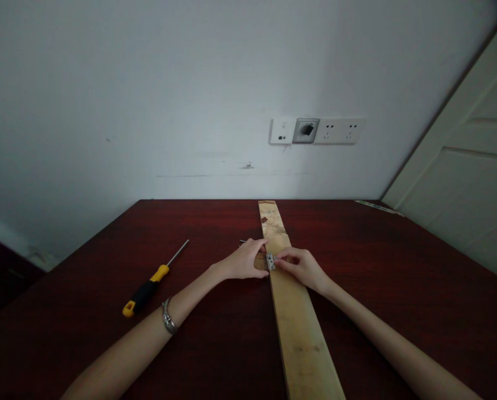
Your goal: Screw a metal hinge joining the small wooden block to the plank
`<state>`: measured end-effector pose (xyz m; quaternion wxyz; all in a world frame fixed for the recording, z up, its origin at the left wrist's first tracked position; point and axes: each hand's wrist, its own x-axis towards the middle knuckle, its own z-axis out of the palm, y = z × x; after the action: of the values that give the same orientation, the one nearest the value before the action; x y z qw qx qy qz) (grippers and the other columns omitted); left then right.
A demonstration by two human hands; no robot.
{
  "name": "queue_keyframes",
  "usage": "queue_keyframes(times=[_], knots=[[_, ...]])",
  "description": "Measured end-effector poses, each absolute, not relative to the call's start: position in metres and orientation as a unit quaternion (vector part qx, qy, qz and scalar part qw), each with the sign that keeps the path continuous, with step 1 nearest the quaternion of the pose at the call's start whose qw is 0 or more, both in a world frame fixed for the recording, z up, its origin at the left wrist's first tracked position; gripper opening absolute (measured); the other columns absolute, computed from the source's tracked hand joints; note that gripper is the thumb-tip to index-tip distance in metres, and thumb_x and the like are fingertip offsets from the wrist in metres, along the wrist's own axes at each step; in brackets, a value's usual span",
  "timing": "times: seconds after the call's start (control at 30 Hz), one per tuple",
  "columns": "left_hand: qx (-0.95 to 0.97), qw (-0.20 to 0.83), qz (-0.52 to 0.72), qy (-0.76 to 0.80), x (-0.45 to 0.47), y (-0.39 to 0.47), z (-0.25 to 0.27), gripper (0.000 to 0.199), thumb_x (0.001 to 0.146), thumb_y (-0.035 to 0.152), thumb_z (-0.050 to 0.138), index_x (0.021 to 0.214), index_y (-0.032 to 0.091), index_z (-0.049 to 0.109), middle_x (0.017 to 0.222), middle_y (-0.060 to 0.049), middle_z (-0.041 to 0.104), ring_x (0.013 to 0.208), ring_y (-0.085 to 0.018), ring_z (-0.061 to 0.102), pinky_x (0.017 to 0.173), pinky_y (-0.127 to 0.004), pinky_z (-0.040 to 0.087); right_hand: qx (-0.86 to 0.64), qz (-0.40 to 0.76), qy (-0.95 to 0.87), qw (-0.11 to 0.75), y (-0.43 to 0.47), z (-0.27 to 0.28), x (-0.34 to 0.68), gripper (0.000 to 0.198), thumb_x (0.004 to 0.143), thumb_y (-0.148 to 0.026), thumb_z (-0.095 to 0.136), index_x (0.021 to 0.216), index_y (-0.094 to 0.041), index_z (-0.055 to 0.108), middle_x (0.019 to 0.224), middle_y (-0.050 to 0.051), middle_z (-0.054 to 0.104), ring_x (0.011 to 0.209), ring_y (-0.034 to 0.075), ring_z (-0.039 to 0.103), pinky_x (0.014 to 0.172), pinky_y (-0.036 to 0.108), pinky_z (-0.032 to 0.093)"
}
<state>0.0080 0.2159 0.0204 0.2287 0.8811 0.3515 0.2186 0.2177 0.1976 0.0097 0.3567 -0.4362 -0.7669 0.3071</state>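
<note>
A long pale wooden board (301,333) lies lengthwise on the dark red table. On its left edge, about midway along the visible length, sits a small metal hinge (270,261). My left hand (244,260) curves around the hinge from the left, thumb on the near side and fingers on the far side. From the right, my right hand (301,269) rests over the board, its thumb and forefinger pinched together at the hinge's right side. Whatever is between those fingertips is too small to make out. A yellow-and-black screwdriver (150,287) lies to the left, its tip pointing away.
Thin metal pieces (242,241) show just behind my left hand, partly hidden. The table (215,350) meets a white wall with socket plates (317,130). A pale panelled door (465,166) stands at the right, and a flat strip (377,207) lies at the back right.
</note>
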Motion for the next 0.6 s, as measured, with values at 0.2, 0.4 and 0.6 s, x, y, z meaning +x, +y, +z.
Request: queue_keyframes(times=[0.2, 0.4, 0.6], knots=[[0.879, 0.230, 0.227, 0.352, 0.0089, 0.2150, 0.0177, 0.078, 0.063, 0.029, 0.072, 0.131, 0.017, 0.035, 0.109, -0.010, 0.054, 0.099, -0.025, 0.048, 0.090, -0.040, 0.039, -0.434, 0.309, -0.766, 0.359, 0.1977, 0.0088, 0.2185, 0.023, 0.079, -0.037, 0.058, 0.079, -0.018, 0.069, 0.076, 0.003, 0.068, 0.063, 0.014, 0.055, 0.057, 0.025, 0.041], [0.878, 0.228, 0.232, 0.350, 0.0103, 0.2139, 0.0182, 0.077, 0.063, 0.026, 0.071, 0.131, 0.017, 0.035, 0.106, -0.009, 0.055, 0.098, -0.025, 0.048, 0.090, -0.040, 0.038, -0.428, 0.303, -0.773, 0.356, 0.1970, 0.0099, 0.2179, 0.022, 0.080, -0.036, 0.056, 0.081, -0.018, 0.069, 0.078, 0.003, 0.068, 0.064, 0.013, 0.054, 0.058, 0.025, 0.041], [0.876, 0.235, 0.237, 0.349, 0.0109, 0.2137, 0.0180, 0.077, 0.064, 0.025, 0.069, 0.132, 0.017, 0.035, 0.106, -0.009, 0.055, 0.098, -0.025, 0.049, 0.090, -0.039, 0.038, -0.425, 0.304, -0.775, 0.356, 0.1969, 0.0101, 0.2176, 0.022, 0.080, -0.036, 0.057, 0.080, -0.018, 0.069, 0.077, 0.003, 0.068, 0.065, 0.014, 0.056, 0.059, 0.025, 0.042]])
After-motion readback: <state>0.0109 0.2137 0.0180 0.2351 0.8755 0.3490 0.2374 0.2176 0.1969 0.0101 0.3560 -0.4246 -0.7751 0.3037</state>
